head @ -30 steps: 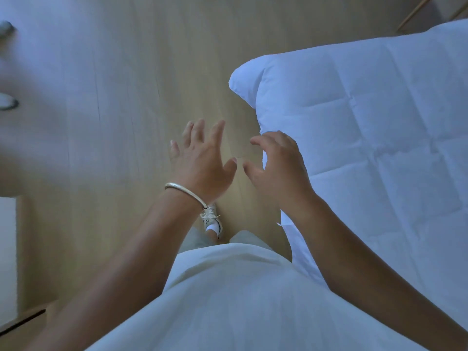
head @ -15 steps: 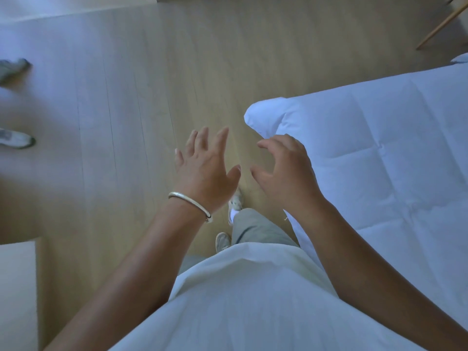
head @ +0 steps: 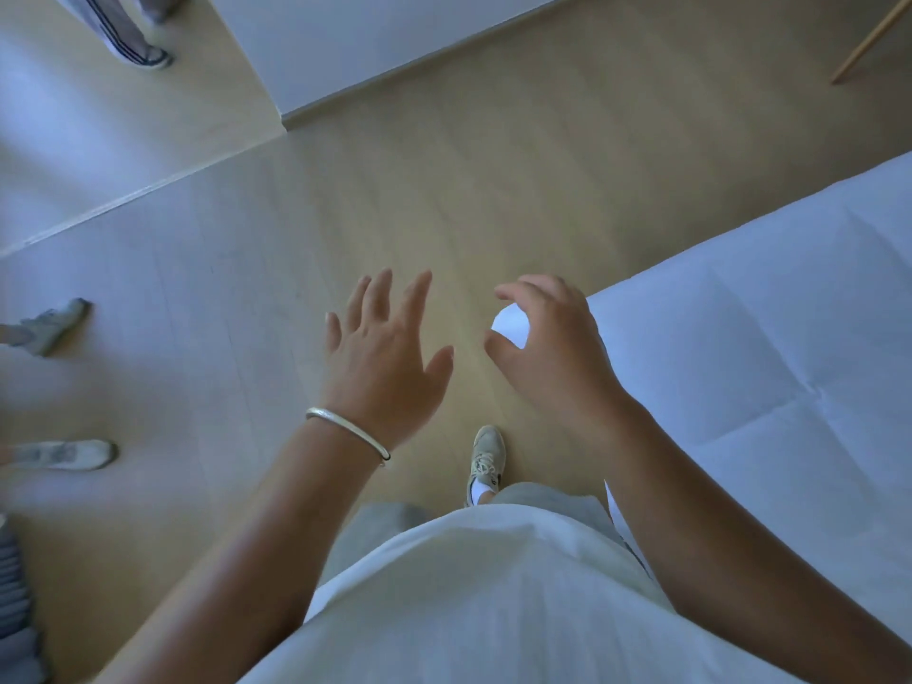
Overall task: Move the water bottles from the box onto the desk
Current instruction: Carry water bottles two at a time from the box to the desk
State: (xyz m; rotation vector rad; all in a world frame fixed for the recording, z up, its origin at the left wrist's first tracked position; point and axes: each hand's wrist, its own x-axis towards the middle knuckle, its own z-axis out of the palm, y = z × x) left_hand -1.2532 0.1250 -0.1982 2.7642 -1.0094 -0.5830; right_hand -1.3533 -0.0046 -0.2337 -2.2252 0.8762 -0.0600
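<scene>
Left hand (head: 382, 360) held out over the floor (head: 493, 190), fingers straight and spread, empty; bangle (head: 348, 431) at the wrist. Right hand (head: 552, 348) beside the quilt (head: 765, 348), fingers loosely curled, holding nothing. Bottles, box, desk out of view.

Two bare hands are showing, the left hand (head: 382, 357) and the right hand (head: 552, 353), both holding nothing. One silver bangle (head: 348, 431) is sitting on the left wrist. One white quilted bed (head: 770, 367) is showing. The wearer's one visible shoe (head: 486, 456) is stepping forward. Three other shoes are standing around: (head: 52, 323), (head: 64, 455), (head: 148, 56).
</scene>
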